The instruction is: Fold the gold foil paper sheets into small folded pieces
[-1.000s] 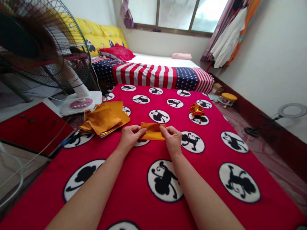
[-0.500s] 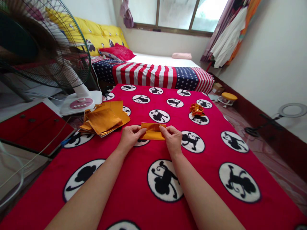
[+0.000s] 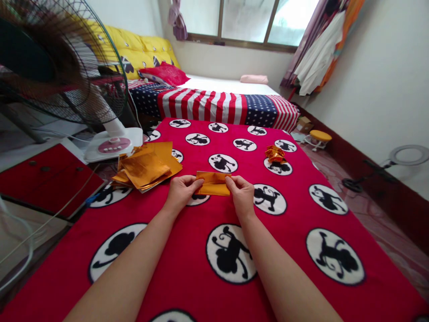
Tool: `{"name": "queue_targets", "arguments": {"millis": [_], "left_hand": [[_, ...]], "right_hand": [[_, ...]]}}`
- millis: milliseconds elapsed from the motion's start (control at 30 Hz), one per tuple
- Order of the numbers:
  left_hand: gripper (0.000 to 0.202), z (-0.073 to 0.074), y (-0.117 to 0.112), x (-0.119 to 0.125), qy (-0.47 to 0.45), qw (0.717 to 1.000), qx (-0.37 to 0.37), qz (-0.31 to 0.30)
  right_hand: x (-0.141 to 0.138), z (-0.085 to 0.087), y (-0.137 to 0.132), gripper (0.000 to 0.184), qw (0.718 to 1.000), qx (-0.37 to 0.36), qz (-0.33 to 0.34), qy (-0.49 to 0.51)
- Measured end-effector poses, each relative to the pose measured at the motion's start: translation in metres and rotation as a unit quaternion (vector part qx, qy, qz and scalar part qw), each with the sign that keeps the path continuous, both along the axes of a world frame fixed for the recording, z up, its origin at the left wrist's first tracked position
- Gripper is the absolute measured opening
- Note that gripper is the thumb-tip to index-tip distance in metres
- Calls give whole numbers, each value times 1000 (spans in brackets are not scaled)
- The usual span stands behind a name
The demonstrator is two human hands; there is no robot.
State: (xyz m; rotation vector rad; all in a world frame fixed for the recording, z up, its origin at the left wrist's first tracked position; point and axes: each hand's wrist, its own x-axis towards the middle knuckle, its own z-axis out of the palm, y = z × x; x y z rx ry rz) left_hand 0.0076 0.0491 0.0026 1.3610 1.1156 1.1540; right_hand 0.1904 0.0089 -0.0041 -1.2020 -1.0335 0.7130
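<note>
A folded sheet of gold foil paper [image 3: 213, 184] is held out flat between my two hands, its long side running left to right. My left hand [image 3: 181, 192] pinches its left end, thumb on top. At the right end, my right hand [image 3: 241, 193] pinches it the same way. To the left lies a loose pile of gold foil sheets [image 3: 147, 165]. Farther off to the right sits a folded gold foil piece [image 3: 275, 154], crumpled-looking and raised. All of these are over a red cloth [image 3: 174, 250] with round monkey prints.
A standing fan [image 3: 114, 138] with blurred blades is at the left, beside a red panel [image 3: 50, 179]. Beyond the cloth stands a bed with a striped and starred cover [image 3: 208, 105]. A yellow stool [image 3: 320, 135] and a ring-shaped stand [image 3: 409, 154] are on the right.
My hands and the gold foil paper stay nearly in place. The right thumb has shifted slightly toward the paper's right end. The foil pile and the folded piece have not moved.
</note>
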Motion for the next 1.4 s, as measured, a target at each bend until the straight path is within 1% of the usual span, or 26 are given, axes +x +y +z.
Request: {"name": "queue_targets", "arguments": {"millis": [100,233,467,567,633,700,767,833,933,1033,1133,1267,1333,1400], "left_hand": [[43,1,-1,0,-4,1000,-5,-4],[44,2,-1,1,-9,1000,-10,-5],[42,-3,0,1,-2,1000,-5,-8],[39,-3,1,-1,37,999,18,-2],[38,-2,0,-2,103,993,51,8],[36,-2,-1,-3,199,975,95,26],[34,-1,-3,-4,296,945,130,52],[30,1,-6,-3,373,914,142,74],[26,7,-10,-1,445,881,137,79],[24,12,-14,2,490,859,126,77],[24,14,-16,5,517,845,114,75],[24,15,-18,8,531,837,98,90],[28,16,-19,8,536,831,107,106],[29,15,-19,7,534,826,143,111]], "right_hand": [[1,-2,1,29,1000,9,-2,12],[1,-3,1,29,1000,10,-11,1],[1,-3,1,33,1000,9,-24,-14],[1,-2,1,33,999,3,-31,-26],[1,-1,1,32,998,-10,-36,-45],[2,0,0,30,995,-34,-40,-87],[3,1,-1,29,984,-62,-50,-157],[5,1,-1,28,964,-93,-63,-243],[7,3,-1,25,926,-139,-69,-344],[7,7,0,21,904,-176,-61,-385],[6,12,1,19,897,-200,-53,-390],[5,16,3,16,891,-228,-49,-390],[4,17,4,14,886,-238,-55,-393],[3,17,5,14,885,-235,-68,-395]]}}
